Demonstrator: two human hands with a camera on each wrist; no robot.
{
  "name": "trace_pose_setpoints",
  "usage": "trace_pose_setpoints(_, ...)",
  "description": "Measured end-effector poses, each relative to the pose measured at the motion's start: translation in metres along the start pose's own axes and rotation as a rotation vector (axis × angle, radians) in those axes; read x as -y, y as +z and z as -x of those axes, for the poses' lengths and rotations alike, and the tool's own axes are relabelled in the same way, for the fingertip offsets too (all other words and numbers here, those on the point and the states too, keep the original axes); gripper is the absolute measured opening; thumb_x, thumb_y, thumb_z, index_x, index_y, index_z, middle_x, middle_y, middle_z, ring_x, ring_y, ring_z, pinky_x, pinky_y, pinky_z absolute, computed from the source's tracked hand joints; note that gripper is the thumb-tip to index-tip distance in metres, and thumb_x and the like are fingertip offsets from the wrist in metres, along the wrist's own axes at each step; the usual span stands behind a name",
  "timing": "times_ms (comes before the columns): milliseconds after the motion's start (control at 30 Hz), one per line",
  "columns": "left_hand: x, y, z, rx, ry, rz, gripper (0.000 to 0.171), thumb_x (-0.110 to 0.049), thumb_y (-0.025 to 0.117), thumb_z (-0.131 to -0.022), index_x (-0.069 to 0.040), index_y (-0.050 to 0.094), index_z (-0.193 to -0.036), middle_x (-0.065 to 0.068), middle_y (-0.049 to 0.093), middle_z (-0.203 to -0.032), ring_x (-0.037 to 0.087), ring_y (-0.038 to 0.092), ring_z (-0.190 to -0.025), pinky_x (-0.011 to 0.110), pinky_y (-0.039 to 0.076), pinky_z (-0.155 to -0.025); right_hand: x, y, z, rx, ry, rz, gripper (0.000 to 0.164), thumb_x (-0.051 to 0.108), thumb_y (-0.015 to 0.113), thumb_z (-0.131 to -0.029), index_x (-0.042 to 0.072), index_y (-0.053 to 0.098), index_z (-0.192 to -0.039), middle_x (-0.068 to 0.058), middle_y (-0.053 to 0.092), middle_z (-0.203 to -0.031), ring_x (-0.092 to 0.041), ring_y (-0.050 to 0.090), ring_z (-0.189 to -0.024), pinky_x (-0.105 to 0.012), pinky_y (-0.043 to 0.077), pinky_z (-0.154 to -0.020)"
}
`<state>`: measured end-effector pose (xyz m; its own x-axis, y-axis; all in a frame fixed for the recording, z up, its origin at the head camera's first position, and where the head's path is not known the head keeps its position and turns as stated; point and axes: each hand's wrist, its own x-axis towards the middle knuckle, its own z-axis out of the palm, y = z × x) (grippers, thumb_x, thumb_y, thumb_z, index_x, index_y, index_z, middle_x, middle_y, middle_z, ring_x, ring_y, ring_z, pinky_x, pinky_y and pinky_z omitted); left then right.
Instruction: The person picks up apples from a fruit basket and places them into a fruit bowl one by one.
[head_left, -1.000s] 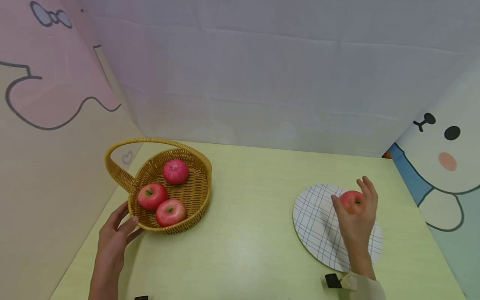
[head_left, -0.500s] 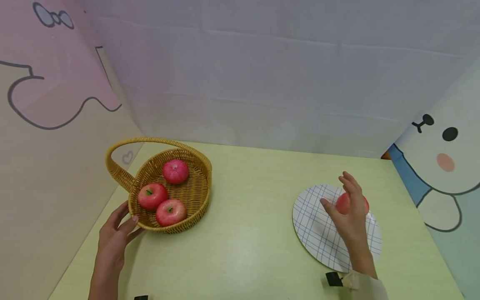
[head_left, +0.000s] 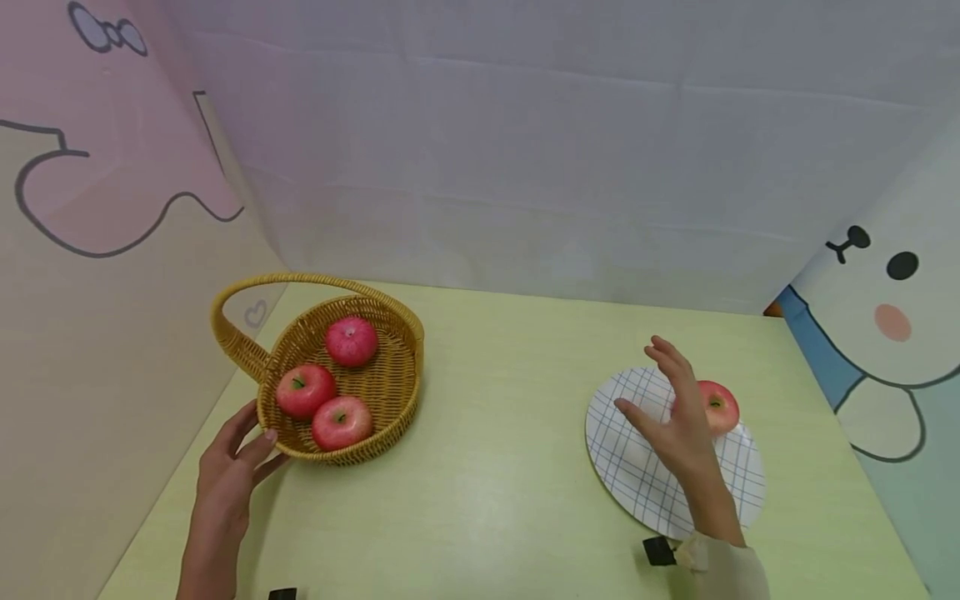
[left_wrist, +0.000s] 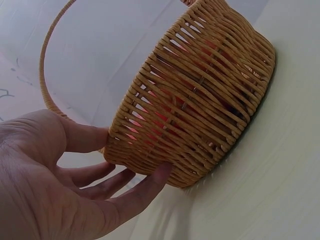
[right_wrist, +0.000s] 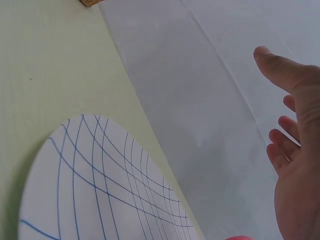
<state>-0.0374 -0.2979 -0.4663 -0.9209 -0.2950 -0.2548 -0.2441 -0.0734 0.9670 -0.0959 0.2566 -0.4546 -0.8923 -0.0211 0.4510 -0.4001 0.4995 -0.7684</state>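
At the left stands a wicker basket [head_left: 411,410] with a tall handle. It contains a red apple [head_left: 306,392], a paler apple [head_left: 342,422] and a deeper pink round fruit [head_left: 352,341]. My left hand [head_left: 228,467] grips its near left side; in the left wrist view the thumb is on the rim and the fingertips are on the woven wall [left_wrist: 195,115]. On the right, another apple [head_left: 723,407] rests on a round white plate [head_left: 630,467] with blue grid lines. My right hand [head_left: 682,437] hovers over the plate with spread fingers, holding nothing, and partly covers that apple.
The pale yellow table [head_left: 487,433] stretches between basket and plate. Behind it hangs a grey-white cloth [head_left: 525,183]. Printed cartoon panels close off the left side [head_left: 112,200] and the right side [head_left: 900,367].
My right hand has moved leftward and slightly up, away from the apple on the plate, and its fingers have spread wider. The left hand and the basket stay as they were.
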Motion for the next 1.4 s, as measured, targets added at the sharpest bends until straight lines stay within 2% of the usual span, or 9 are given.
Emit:
trace_pose_setpoints(133,0.0,0.001,-0.001,-0.001,-0.004,-0.001,0.072,-0.017,0.064,-0.105,-0.013,0.026,-0.166,0.008,0.032,-0.161,-0.01,0.068,-0.104,0.019,0.064,-0.078,0.003,0.003,-0.001,0.033,-0.043,0.006,0.093,-0.011,0.087,-0.073,0.012,0.048,-0.155,-0.007,0.037,-0.166,-0.002,0.029,-0.155,-0.006,0.03,-0.118)
trace_pose_setpoints(300,0.001,0.0,-0.001,-0.003,-0.005,0.003,0.072,-0.016,0.064,-0.104,-0.013,0.027,-0.166,0.005,0.036,-0.158,-0.009,0.068,-0.104,0.019,0.064,-0.078,0.004,0.007,-0.001,0.099,-0.087,-0.009,0.091,-0.01,0.087,-0.074,0.009,0.048,-0.154,-0.015,0.036,-0.166,-0.003,0.029,-0.155,-0.007,0.03,-0.117)
trace_pose_setpoints(433,0.001,0.0,-0.002,0.001,0.0,0.006,0.071,-0.016,0.064,-0.105,-0.014,0.028,-0.166,0.004,0.036,-0.158,-0.009,0.068,-0.104,0.019,0.064,-0.078,0.008,0.012,-0.002,0.152,-0.098,-0.043,0.09,-0.009,0.086,-0.075,0.009,0.047,-0.154,-0.016,0.036,-0.166,-0.006,0.029,-0.155,-0.008,0.029,-0.118)
trace_pose_setpoints(667,0.002,-0.001,-0.002,0.005,0.001,0.014,0.071,-0.016,0.064,-0.105,-0.013,0.027,-0.166,0.004,0.036,-0.158,-0.009,0.068,-0.105,0.019,0.064,-0.078,0.015,0.023,-0.003,0.221,-0.118,-0.116,0.088,-0.007,0.086,-0.077,0.011,0.047,-0.154,-0.007,0.036,-0.167,-0.011,0.029,-0.156,-0.011,0.029,-0.121)
trace_pose_setpoints(800,0.002,-0.002,-0.002,0.004,-0.005,0.009,0.072,-0.015,0.064,-0.105,-0.013,0.027,-0.166,0.004,0.036,-0.158,-0.009,0.068,-0.105,0.019,0.064,-0.078,0.02,0.03,-0.006,0.25,-0.145,-0.154,0.087,-0.007,0.086,-0.077,0.009,0.047,-0.154,-0.009,0.036,-0.166,-0.014,0.03,-0.156,-0.014,0.029,-0.123)
trace_pose_setpoints(933,0.002,-0.001,-0.002,0.007,0.002,0.005,0.071,-0.015,0.064,-0.105,-0.013,0.027,-0.166,0.004,0.036,-0.158,-0.009,0.068,-0.105,0.019,0.064,-0.078,0.029,0.033,-0.008,0.285,-0.133,-0.163,0.087,-0.004,0.087,-0.078,0.011,0.047,-0.154,-0.011,0.035,-0.166,-0.016,0.028,-0.158,-0.016,0.026,-0.125)
trace_pose_setpoints(1133,0.001,-0.001,-0.003,0.008,0.019,0.019,0.071,-0.014,0.064,-0.104,-0.012,0.028,-0.165,-0.004,0.042,-0.15,-0.008,0.069,-0.104,0.019,0.064,-0.077,0.04,0.041,-0.013,0.319,-0.157,-0.169,0.086,-0.001,0.088,-0.078,0.009,0.047,-0.153,-0.012,0.036,-0.166,-0.02,0.029,-0.158,-0.019,0.024,-0.127)
trace_pose_setpoints(1400,0.001,-0.001,-0.001,0.0,-0.015,0.002,0.072,-0.015,0.063,-0.105,-0.014,0.026,-0.166,0.009,0.031,-0.162,-0.009,0.068,-0.104,0.019,0.063,-0.078,0.045,0.057,-0.019,0.361,-0.221,-0.214,0.086,0.0,0.089,-0.078,0.009,0.048,-0.153,-0.01,0.038,-0.165,-0.024,0.033,-0.155,-0.021,0.027,-0.127)
